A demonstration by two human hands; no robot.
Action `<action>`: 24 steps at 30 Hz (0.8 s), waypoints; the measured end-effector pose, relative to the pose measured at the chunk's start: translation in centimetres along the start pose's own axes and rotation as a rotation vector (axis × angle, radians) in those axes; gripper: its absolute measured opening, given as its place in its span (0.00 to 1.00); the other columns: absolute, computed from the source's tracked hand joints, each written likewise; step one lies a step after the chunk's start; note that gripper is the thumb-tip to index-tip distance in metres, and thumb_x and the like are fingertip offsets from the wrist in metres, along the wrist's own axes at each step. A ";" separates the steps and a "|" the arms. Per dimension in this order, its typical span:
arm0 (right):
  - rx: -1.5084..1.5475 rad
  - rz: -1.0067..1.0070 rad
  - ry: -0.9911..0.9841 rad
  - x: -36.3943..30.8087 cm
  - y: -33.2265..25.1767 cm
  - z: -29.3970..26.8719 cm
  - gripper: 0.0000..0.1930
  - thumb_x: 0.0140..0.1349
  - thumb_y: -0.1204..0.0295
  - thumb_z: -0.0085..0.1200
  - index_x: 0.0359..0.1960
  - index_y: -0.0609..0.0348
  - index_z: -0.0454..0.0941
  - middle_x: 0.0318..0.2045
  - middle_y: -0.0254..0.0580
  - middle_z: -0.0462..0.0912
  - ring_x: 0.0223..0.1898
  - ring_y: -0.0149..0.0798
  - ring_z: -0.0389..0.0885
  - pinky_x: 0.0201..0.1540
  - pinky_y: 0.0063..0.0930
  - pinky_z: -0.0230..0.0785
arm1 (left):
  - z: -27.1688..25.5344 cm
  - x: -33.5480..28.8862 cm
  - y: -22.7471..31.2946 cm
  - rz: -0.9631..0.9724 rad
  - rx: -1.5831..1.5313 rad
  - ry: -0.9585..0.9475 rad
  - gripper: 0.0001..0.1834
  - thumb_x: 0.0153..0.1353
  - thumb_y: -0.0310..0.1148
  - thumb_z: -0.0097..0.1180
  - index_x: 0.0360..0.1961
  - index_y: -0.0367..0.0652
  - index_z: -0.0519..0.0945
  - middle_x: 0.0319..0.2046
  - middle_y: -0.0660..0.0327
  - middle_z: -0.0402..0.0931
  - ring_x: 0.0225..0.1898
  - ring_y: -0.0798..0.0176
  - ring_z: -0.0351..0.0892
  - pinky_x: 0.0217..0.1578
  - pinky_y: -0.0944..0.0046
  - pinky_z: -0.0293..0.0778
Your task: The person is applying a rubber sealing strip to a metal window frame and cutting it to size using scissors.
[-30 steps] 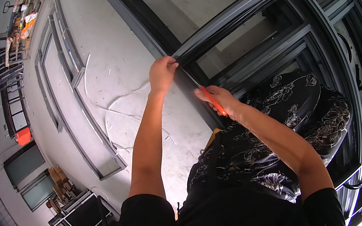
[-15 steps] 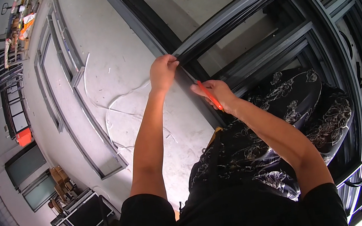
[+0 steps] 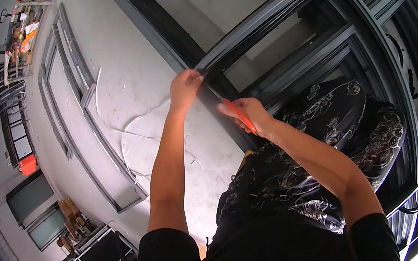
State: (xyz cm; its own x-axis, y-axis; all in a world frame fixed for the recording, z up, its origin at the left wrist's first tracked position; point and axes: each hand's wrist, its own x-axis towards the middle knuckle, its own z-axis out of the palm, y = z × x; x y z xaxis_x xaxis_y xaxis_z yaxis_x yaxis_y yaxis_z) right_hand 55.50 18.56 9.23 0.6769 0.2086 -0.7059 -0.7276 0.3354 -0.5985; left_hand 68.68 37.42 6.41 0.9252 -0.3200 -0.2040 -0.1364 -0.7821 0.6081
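Note:
My left hand (image 3: 185,90) is closed in a pinch at the corner of a dark grey metal frame (image 3: 268,5). A small dark bit shows at its fingertips, too small to name. Just below and to the right, my right hand (image 3: 249,113) grips an orange-handled tool (image 3: 240,116). A thin metal tip runs from the tool toward my left fingertips, along the frame's edge. Whether the tip touches the frame is hard to make out. My legs, in dark patterned cloth (image 3: 354,110), rest against the frame's bars.
Loose grey frames (image 3: 94,139) lie on the pale floor to the left, beside a thin white strip (image 3: 134,119). Along the left wall stand dark panels (image 3: 30,195), an orange box (image 3: 28,164) and a loaded rack (image 3: 25,37). The large frame structure fills the right side.
My view has shifted slightly, and both hands sit a little lower and farther left in it. The grip on the orange-handled tool is unchanged.

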 end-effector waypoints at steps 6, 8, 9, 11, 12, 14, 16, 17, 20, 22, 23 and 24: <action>-0.063 0.094 -0.094 -3.9 -1.8 -2.9 0.26 0.51 0.46 0.65 0.24 0.61 0.77 0.11 0.29 0.66 0.09 0.23 0.61 0.10 0.19 0.50 | -2.7 -0.9 4.2 -0.487 -0.723 -0.408 0.19 0.58 0.41 0.61 0.43 0.37 0.76 0.34 0.62 0.76 0.36 0.64 0.80 0.42 0.65 0.77; -0.134 0.092 -0.094 -5.0 -2.2 -4.0 0.28 0.51 0.45 0.65 0.30 0.64 0.79 0.12 0.28 0.67 0.10 0.24 0.62 0.11 0.19 0.51 | -2.9 -0.1 7.3 -0.540 -0.621 -0.422 0.22 0.56 0.45 0.63 0.40 0.37 0.77 0.32 0.62 0.76 0.34 0.65 0.79 0.39 0.68 0.76; -0.198 0.092 -0.097 -5.5 -2.5 -4.5 0.30 0.51 0.45 0.65 0.33 0.66 0.80 0.12 0.29 0.67 0.11 0.24 0.63 0.11 0.20 0.52 | -2.6 0.5 8.2 -0.508 -0.458 -0.506 0.20 0.55 0.46 0.63 0.38 0.38 0.78 0.29 0.64 0.76 0.32 0.68 0.77 0.36 0.69 0.73; -0.273 0.087 -0.118 -6.3 -3.6 -5.2 0.32 0.50 0.44 0.65 0.39 0.66 0.81 0.14 0.30 0.70 0.13 0.24 0.66 0.14 0.21 0.56 | -1.7 2.1 8.5 -0.364 -0.189 -0.713 0.17 0.53 0.47 0.65 0.30 0.42 0.82 0.23 0.70 0.74 0.27 0.74 0.70 0.28 0.71 0.63; -0.269 0.087 -0.117 -6.7 -3.9 -5.5 0.32 0.50 0.44 0.65 0.39 0.66 0.81 0.14 0.30 0.70 0.13 0.24 0.66 0.14 0.21 0.56 | -1.6 2.3 8.5 -0.363 -0.186 -0.716 0.17 0.53 0.47 0.65 0.30 0.42 0.82 0.23 0.70 0.74 0.27 0.74 0.70 0.28 0.71 0.63; -0.356 0.122 -0.142 -6.8 -4.1 -6.6 0.32 0.49 0.44 0.65 0.41 0.64 0.81 0.16 0.31 0.72 0.15 0.26 0.69 0.16 0.22 0.59 | -1.4 2.9 9.3 -0.309 -0.177 -0.822 0.17 0.54 0.46 0.64 0.30 0.42 0.83 0.23 0.71 0.76 0.27 0.76 0.68 0.29 0.71 0.61; -0.386 0.128 -0.163 -6.7 -4.0 -7.4 0.34 0.49 0.43 0.65 0.44 0.64 0.81 0.19 0.36 0.76 0.20 0.29 0.74 0.21 0.23 0.64 | -1.3 3.3 9.0 -0.344 -0.191 -0.884 0.16 0.54 0.45 0.65 0.34 0.42 0.83 0.26 0.71 0.78 0.28 0.76 0.70 0.31 0.72 0.63; -0.409 0.103 -0.176 -7.0 -4.2 -7.7 0.35 0.49 0.43 0.65 0.45 0.65 0.80 0.21 0.38 0.78 0.22 0.30 0.75 0.25 0.23 0.66 | -1.3 2.9 9.5 -0.367 -0.257 -0.874 0.15 0.54 0.44 0.65 0.35 0.43 0.83 0.27 0.71 0.78 0.30 0.76 0.71 0.32 0.73 0.63; -0.466 0.056 -0.188 -7.2 -3.3 -8.5 0.35 0.50 0.44 0.64 0.45 0.67 0.80 0.26 0.41 0.80 0.27 0.31 0.76 0.32 0.25 0.68 | -0.8 2.9 9.5 -0.406 -0.290 -0.881 0.16 0.55 0.42 0.66 0.38 0.42 0.83 0.30 0.70 0.81 0.33 0.76 0.73 0.34 0.75 0.64; -0.462 -0.008 -0.196 -7.6 -2.9 -8.7 0.32 0.51 0.46 0.64 0.44 0.66 0.81 0.25 0.40 0.80 0.27 0.30 0.76 0.31 0.24 0.67 | -0.7 2.5 9.9 -0.415 -0.346 -0.949 0.15 0.55 0.42 0.66 0.38 0.43 0.83 0.31 0.70 0.81 0.33 0.77 0.73 0.34 0.75 0.63; -0.472 -0.019 -0.183 -8.1 -3.2 -8.8 0.29 0.52 0.47 0.64 0.42 0.64 0.81 0.23 0.38 0.79 0.24 0.29 0.74 0.29 0.24 0.65 | -1.0 2.4 10.4 -0.415 -0.363 -0.952 0.15 0.56 0.41 0.65 0.38 0.42 0.83 0.31 0.70 0.81 0.32 0.77 0.73 0.34 0.75 0.63; -0.467 -0.013 -0.184 -8.6 -3.5 -9.0 0.29 0.52 0.47 0.64 0.42 0.64 0.81 0.23 0.38 0.79 0.24 0.29 0.74 0.29 0.24 0.65 | -1.2 2.2 11.0 -0.421 -0.362 -0.957 0.15 0.56 0.41 0.65 0.38 0.42 0.83 0.31 0.70 0.81 0.32 0.77 0.73 0.34 0.75 0.63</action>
State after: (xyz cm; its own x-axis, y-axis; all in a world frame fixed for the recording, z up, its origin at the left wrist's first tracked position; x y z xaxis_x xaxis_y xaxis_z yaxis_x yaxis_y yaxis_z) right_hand 51.25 7.36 13.96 0.6642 0.3801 -0.6437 -0.6625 -0.0995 -0.7424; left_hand 69.61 28.74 13.56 0.1960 -0.4687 -0.8614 0.3812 -0.7729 0.5073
